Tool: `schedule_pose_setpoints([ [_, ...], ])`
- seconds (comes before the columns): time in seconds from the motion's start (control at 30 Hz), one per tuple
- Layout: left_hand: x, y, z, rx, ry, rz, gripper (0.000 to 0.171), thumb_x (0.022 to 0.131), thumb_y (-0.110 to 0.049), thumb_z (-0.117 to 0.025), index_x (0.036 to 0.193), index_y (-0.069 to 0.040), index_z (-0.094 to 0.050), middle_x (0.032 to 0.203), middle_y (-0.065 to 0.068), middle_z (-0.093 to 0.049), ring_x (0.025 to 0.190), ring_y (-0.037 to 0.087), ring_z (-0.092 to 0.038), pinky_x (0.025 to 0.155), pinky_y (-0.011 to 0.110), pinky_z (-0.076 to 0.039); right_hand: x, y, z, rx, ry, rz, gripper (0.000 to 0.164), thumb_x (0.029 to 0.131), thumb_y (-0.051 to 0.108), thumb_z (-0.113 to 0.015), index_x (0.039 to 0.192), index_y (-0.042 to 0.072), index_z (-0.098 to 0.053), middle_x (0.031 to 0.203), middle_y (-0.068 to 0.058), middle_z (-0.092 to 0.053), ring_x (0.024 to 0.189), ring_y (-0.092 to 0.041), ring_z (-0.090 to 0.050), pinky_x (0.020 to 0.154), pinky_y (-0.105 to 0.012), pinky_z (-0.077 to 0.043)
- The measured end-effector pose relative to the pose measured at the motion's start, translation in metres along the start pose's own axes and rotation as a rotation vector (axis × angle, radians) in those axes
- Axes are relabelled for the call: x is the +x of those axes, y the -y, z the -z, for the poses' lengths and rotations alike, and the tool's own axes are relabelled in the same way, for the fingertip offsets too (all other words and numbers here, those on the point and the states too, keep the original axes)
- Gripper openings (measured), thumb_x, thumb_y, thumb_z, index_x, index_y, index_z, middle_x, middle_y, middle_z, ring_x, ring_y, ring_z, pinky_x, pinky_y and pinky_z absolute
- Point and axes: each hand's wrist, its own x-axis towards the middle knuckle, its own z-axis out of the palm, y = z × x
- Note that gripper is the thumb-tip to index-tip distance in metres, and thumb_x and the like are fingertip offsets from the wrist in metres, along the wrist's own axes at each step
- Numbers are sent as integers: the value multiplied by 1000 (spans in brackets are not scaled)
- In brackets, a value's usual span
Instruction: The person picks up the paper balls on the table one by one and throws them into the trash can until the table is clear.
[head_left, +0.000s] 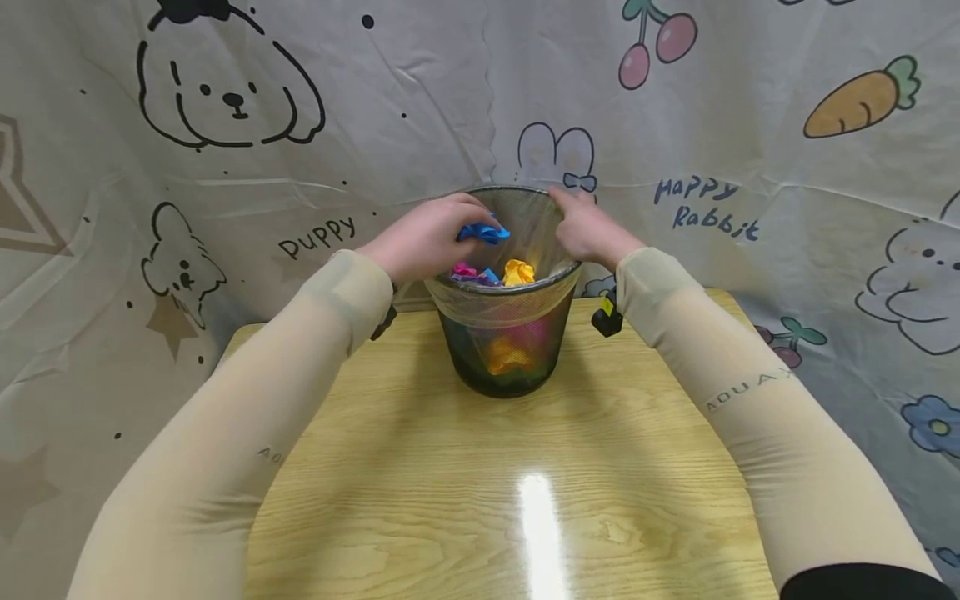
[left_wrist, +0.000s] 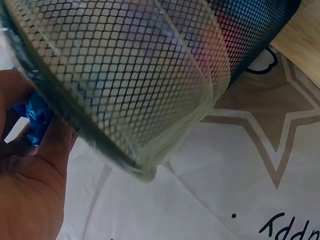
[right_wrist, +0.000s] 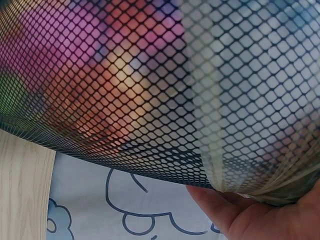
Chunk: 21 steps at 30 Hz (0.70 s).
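Observation:
A dark mesh trash bin (head_left: 461, 337) stands on the table with a clear plastic liner (head_left: 480, 307) folded over its rim. My left hand (head_left: 427, 237) reaches over the left side of the rim and pinches a crumpled blue paper (head_left: 483, 233) above the opening; the left wrist view shows the blue paper (left_wrist: 37, 117) between thumb and fingers. On the far right, my right hand (head_left: 588, 229) grips the lined rim. Its thumb (right_wrist: 220, 207) lies outside the mesh in the right wrist view. Inside are a crumpled yellow paper (head_left: 519, 272) and pink paper (head_left: 463, 271).
The bin is near the back edge of a light wooden table (head_left: 495, 483). Right behind it hangs a white cloth (head_left: 435, 100) printed with cartoon animals, fruit and words. More coloured paper shows through the mesh low in the bin.

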Motion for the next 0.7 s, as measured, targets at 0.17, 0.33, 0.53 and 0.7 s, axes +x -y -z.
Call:
schedule_pose_setpoints([
  [0.17, 4, 2, -4, 4, 29, 18, 28, 102, -11, -60, 128, -8, -70, 130, 6, -62, 119, 21, -58, 106, 36, -43, 0, 0, -1, -8, -4, 7, 74, 99, -2, -28, 166, 14, -3, 170, -16, 6, 154, -33, 10, 121, -47, 2],
  [0.33, 5, 1, -5, 11, 52, 35, 29, 102, -14, -62, 129, -8, -70, 131, 6, -60, 117, 21, -58, 105, 37, -43, 1, 0, -1, -17, -7, 8, 74, 99, -1, -29, 166, 14, -3, 170, -16, 6, 154, -33, 9, 121, -47, 2],
  [0.53, 7, 1, -5, 21, 75, 41, 30, 102, -15, -62, 131, -9, -69, 134, 6, -59, 117, 21, -57, 105, 37, -43, 1, 0, 0, -20, -8, 2, 74, 99, -1, -29, 166, 15, -3, 169, -19, 7, 154, -35, 7, 122, -48, -1],
  [0.7, 8, 0, -6, 17, 87, 33, 31, 102, -15, -62, 131, -8, -69, 135, 6, -58, 120, 22, -56, 107, 37, -42, 1, -1, 0, -18, -11, -3, 74, 99, -1, -29, 166, 16, -3, 169, -20, 7, 154, -36, 5, 122, -49, -1],
])
